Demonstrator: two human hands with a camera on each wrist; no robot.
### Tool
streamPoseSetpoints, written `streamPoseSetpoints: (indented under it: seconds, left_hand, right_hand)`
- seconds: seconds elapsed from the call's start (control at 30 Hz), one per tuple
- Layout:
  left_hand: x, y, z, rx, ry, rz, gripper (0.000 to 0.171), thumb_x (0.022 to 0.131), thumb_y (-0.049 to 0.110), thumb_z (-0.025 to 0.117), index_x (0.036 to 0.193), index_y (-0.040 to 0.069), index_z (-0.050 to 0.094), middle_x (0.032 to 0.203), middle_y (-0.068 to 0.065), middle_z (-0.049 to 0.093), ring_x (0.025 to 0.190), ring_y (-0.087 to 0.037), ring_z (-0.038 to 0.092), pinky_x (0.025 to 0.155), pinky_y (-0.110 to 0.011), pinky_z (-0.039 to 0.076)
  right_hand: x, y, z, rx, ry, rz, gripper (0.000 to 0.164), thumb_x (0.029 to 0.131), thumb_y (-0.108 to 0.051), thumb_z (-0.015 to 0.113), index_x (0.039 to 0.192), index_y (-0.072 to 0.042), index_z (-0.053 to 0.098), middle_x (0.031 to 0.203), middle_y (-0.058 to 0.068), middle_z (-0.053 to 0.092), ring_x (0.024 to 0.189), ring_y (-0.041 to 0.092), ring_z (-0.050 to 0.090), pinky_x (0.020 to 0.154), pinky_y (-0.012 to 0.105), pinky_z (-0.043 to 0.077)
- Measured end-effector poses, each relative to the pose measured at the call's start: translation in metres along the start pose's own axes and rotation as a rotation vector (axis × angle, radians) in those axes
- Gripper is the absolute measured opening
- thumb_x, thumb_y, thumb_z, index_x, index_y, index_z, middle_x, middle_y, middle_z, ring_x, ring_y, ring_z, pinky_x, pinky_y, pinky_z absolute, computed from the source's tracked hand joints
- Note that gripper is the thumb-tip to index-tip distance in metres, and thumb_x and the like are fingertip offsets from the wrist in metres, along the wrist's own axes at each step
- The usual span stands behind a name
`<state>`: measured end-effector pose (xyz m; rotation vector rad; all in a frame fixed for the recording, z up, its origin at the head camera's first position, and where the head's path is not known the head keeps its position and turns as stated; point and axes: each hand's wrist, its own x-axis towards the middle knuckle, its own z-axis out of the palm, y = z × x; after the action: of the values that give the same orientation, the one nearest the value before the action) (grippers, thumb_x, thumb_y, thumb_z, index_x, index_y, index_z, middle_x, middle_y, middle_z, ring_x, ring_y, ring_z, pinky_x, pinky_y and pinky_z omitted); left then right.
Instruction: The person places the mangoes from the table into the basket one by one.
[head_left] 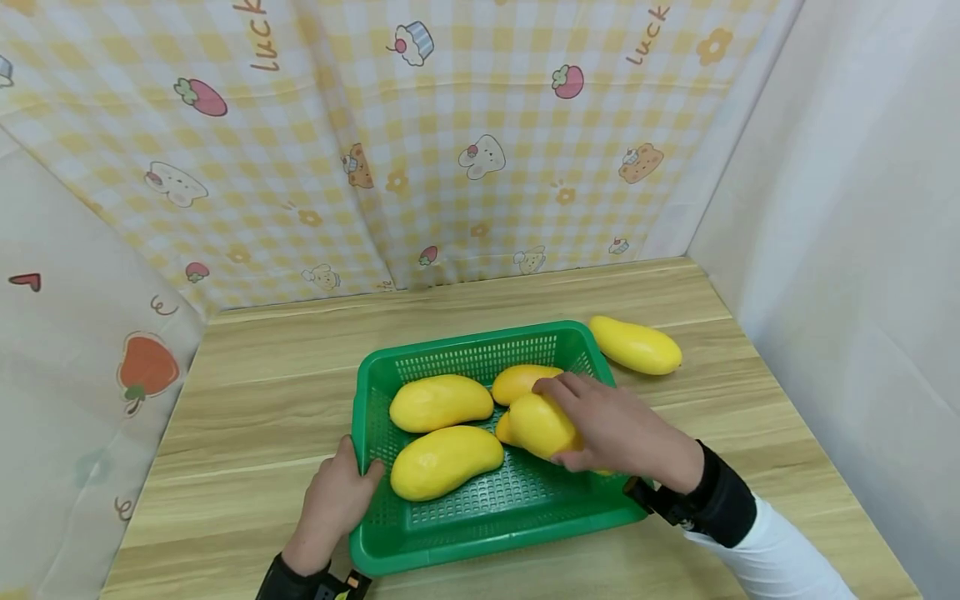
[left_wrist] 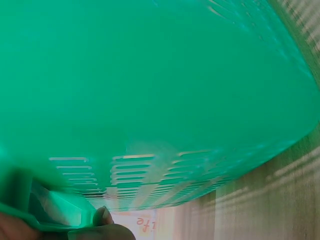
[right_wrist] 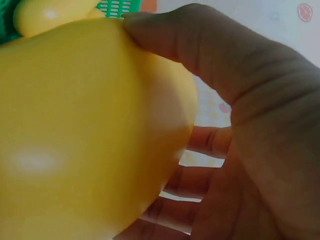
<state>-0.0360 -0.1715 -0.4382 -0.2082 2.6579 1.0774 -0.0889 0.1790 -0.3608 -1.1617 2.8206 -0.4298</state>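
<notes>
My right hand (head_left: 606,423) grips a yellow mango (head_left: 542,425) over the right half of a green plastic basket (head_left: 450,553). In the right wrist view this mango (right_wrist: 95,125) fills the left side, with the thumb over its top and the fingers round its far side. My left hand (head_left: 339,493) holds the basket's left rim, thumb inside; in the left wrist view its fingers (left_wrist: 102,232) wrap the rim below the slotted wall. Two mangoes (head_left: 441,403) lie in the basket's left half. Another mango (head_left: 523,382) lies behind the held one, and one more shows partly beneath it.
A single mango (head_left: 637,346) lies on the wooden table (head_left: 262,400) outside the basket's back right corner. A checked curtain (head_left: 450,108) hangs behind the table, and white cloth (head_left: 847,250) borders the right side.
</notes>
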Motion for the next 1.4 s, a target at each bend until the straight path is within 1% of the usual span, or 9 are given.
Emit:
streamPoseSetpoints:
  seconds: [0.13,0.3,0.5,0.63,0.77,0.9,1.0,1.13,1.4]
  left_hand:
    - [-0.001,0.001,-0.001,0.005,-0.001,-0.004,0.04,0.094,0.015,0.051,0.118,-0.015,0.04,0.068,-0.009,0.056,0.051,-0.016,0.058,0.043,-0.03,0.047]
    - [-0.001,0.001,-0.001,0.002,-0.002,-0.005,0.04,0.094,0.015,0.051,0.119,-0.015,0.04,0.068,-0.009,0.056,0.051,-0.016,0.059,0.043,-0.03,0.047]
    - [0.0,0.0,0.0,0.003,0.002,-0.007,0.042,0.094,0.015,0.051,0.12,-0.015,0.04,0.069,-0.009,0.058,0.051,-0.016,0.059,0.043,-0.03,0.048]
    - [0.0,0.0,0.0,0.0,0.0,-0.004,0.041,0.094,0.015,0.051,0.12,-0.015,0.04,0.07,-0.009,0.058,0.052,-0.016,0.06,0.043,-0.03,0.048]
    - [-0.001,0.001,-0.001,-0.001,-0.002,-0.008,0.041,0.094,0.015,0.051,0.119,-0.015,0.04,0.07,-0.01,0.058,0.052,-0.017,0.06,0.043,-0.03,0.048]
    - [-0.002,0.001,-0.001,-0.001,-0.001,-0.006,0.04,0.094,0.015,0.051,0.119,-0.015,0.04,0.07,-0.009,0.058,0.052,-0.016,0.059,0.044,-0.03,0.048]
    - [-0.001,0.0,0.0,-0.004,0.0,-0.001,0.04,0.094,0.015,0.051,0.119,-0.014,0.04,0.07,-0.009,0.058,0.052,-0.016,0.059,0.044,-0.03,0.048]
    - [-0.001,0.0,0.0,-0.006,0.003,0.005,0.039,0.094,0.014,0.051,0.118,-0.015,0.041,0.07,-0.009,0.058,0.051,-0.016,0.059,0.043,-0.03,0.048]
    - [-0.001,0.0,-0.001,0.001,-0.001,-0.003,0.04,0.094,0.015,0.051,0.118,-0.014,0.041,0.069,-0.009,0.056,0.051,-0.016,0.058,0.043,-0.031,0.047]
  right_hand:
    - [0.002,-0.003,0.003,0.009,-0.073,-0.026,0.079,0.071,-0.04,0.082,0.134,-0.009,0.046,0.121,0.006,0.054,0.099,0.021,0.055,0.072,0.035,0.051]
    - [0.003,-0.005,0.009,0.005,-0.14,-0.043,0.078,0.072,-0.041,0.082,0.135,-0.011,0.047,0.123,0.005,0.055,0.104,0.022,0.054,0.07,0.036,0.051]
    - [0.005,-0.008,0.014,0.039,-0.229,-0.054,0.076,0.073,-0.037,0.082,0.136,-0.014,0.047,0.125,0.003,0.053,0.107,0.019,0.051,0.072,0.035,0.05]
    - [0.007,-0.011,0.018,0.033,-0.282,-0.065,0.075,0.073,-0.036,0.083,0.136,-0.016,0.047,0.123,0.001,0.053,0.107,0.018,0.051,0.072,0.034,0.05]
    - [0.008,-0.015,0.022,0.02,-0.3,-0.087,0.073,0.073,-0.031,0.083,0.136,-0.017,0.047,0.121,0.0,0.054,0.104,0.019,0.051,0.069,0.032,0.05]
    - [0.009,-0.02,0.026,0.014,-0.321,-0.109,0.074,0.072,-0.026,0.084,0.136,-0.016,0.048,0.12,0.001,0.055,0.098,0.018,0.052,0.066,0.027,0.047]
    - [0.011,-0.023,0.029,0.01,-0.356,-0.112,0.074,0.071,-0.024,0.085,0.135,-0.016,0.048,0.121,0.001,0.054,0.097,0.017,0.052,0.067,0.026,0.047]
    - [0.012,-0.026,0.032,-0.006,-0.392,-0.116,0.074,0.071,-0.024,0.086,0.135,-0.016,0.049,0.123,0.001,0.053,0.1,0.017,0.052,0.071,0.027,0.048]
    - [0.015,-0.029,0.036,-0.03,-0.425,-0.124,0.071,0.07,-0.021,0.086,0.131,-0.018,0.05,0.121,0.0,0.052,0.097,0.015,0.05,0.071,0.025,0.047]
